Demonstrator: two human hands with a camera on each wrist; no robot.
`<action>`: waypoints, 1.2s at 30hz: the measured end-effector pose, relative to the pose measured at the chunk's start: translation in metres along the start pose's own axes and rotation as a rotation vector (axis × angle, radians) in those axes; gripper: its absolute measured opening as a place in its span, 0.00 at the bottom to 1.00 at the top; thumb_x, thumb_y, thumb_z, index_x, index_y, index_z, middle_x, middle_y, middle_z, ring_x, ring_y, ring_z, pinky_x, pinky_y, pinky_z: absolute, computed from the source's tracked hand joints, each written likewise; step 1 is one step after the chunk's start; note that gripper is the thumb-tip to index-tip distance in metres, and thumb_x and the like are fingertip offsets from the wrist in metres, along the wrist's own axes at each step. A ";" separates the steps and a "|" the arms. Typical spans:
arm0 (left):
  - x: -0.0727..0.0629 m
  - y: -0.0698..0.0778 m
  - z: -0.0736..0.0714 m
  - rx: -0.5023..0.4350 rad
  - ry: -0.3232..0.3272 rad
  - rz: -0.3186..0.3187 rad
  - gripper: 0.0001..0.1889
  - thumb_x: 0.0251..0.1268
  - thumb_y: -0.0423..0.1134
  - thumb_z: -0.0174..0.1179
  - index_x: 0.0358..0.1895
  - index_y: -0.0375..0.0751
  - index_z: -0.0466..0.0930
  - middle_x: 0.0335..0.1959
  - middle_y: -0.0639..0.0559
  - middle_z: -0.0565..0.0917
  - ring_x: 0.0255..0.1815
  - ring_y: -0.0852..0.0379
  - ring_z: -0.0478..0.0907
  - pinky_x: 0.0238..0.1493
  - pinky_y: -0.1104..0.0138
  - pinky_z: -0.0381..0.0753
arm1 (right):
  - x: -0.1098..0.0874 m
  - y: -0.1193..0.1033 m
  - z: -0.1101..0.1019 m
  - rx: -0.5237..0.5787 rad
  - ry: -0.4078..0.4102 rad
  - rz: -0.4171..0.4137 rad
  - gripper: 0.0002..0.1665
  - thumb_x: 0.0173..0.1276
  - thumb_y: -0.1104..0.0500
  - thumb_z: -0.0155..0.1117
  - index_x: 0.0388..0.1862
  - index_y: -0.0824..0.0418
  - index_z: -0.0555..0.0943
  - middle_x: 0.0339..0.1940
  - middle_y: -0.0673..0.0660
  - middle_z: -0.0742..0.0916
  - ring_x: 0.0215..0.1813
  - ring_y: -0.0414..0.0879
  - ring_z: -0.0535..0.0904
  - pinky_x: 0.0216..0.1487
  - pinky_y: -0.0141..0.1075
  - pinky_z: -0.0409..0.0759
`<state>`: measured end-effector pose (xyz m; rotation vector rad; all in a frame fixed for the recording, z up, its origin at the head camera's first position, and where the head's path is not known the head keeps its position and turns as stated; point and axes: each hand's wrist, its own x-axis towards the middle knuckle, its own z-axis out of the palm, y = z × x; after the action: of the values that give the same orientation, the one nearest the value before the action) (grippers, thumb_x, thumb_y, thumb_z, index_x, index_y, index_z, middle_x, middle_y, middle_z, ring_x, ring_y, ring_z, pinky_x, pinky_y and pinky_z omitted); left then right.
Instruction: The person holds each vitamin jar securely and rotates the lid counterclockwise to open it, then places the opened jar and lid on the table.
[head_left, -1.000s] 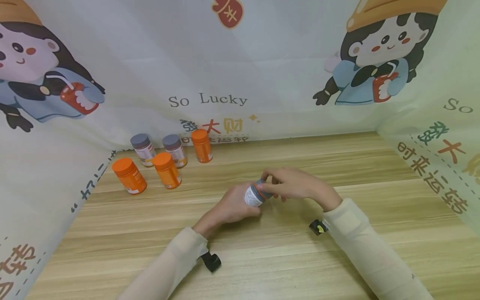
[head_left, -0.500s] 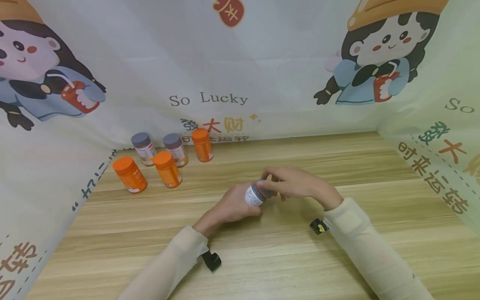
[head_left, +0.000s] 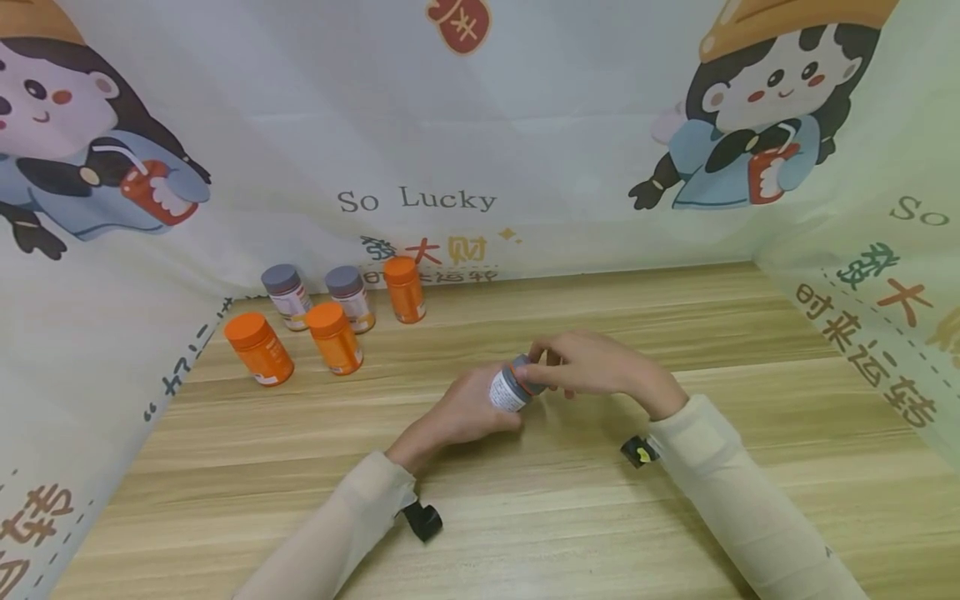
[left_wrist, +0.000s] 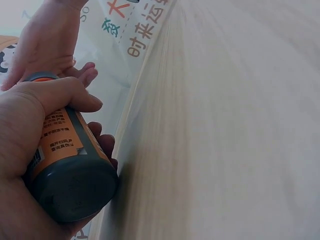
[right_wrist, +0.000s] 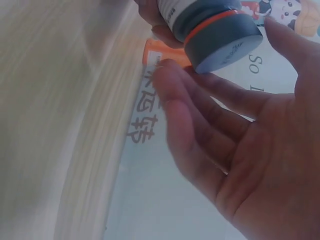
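Note:
My left hand (head_left: 471, 406) grips a pill bottle (head_left: 506, 395) around its body, holding it tilted over the table. In the left wrist view the bottle (left_wrist: 64, 137) shows a dark grey base and an orange label with small print; the left thumb lies across it. A dark grey cap (right_wrist: 222, 42) with an orange ring tops the bottle, plain in the right wrist view. Curled around that cap are the fingers of my right hand (head_left: 588, 364), thumb tip right at its edge. The ring and little fingers stay off the bottle.
At the back left stand three orange bottles (head_left: 258, 354) and two grey-capped bottles (head_left: 287, 296) with pale labels. Printed cloth (head_left: 570, 167) walls the back and sides of the wooden table (head_left: 562, 533). Small black cameras (head_left: 422, 522) sit at both wrists.
The right fingers have shifted slightly around the cap, with a little more of its grey top showing. The left hand and the standing bottles stay where they were.

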<state>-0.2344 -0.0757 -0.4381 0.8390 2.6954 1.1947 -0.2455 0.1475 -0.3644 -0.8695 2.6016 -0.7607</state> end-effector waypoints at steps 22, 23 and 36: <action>0.000 -0.001 0.000 -0.015 -0.002 0.006 0.22 0.44 0.37 0.71 0.48 0.45 0.81 0.36 0.53 0.83 0.33 0.61 0.77 0.35 0.69 0.78 | 0.001 0.001 0.000 0.120 -0.053 -0.015 0.26 0.77 0.38 0.58 0.56 0.57 0.79 0.35 0.59 0.88 0.29 0.51 0.85 0.31 0.44 0.85; 0.000 -0.001 0.000 -0.015 -0.003 0.005 0.22 0.44 0.37 0.71 0.48 0.45 0.81 0.36 0.53 0.83 0.33 0.61 0.77 0.35 0.69 0.78 | 0.001 0.000 0.000 0.120 -0.050 -0.018 0.25 0.77 0.39 0.59 0.57 0.57 0.79 0.36 0.59 0.89 0.29 0.52 0.86 0.32 0.43 0.86; 0.000 0.000 0.000 -0.030 -0.007 -0.007 0.22 0.45 0.36 0.71 0.48 0.45 0.81 0.36 0.54 0.83 0.33 0.61 0.76 0.35 0.69 0.77 | 0.001 0.000 0.001 0.011 0.022 -0.154 0.26 0.66 0.55 0.69 0.63 0.56 0.77 0.52 0.58 0.88 0.45 0.45 0.86 0.46 0.38 0.85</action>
<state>-0.2351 -0.0761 -0.4381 0.8275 2.6657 1.2245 -0.2457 0.1465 -0.3648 -1.0737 2.5690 -0.8288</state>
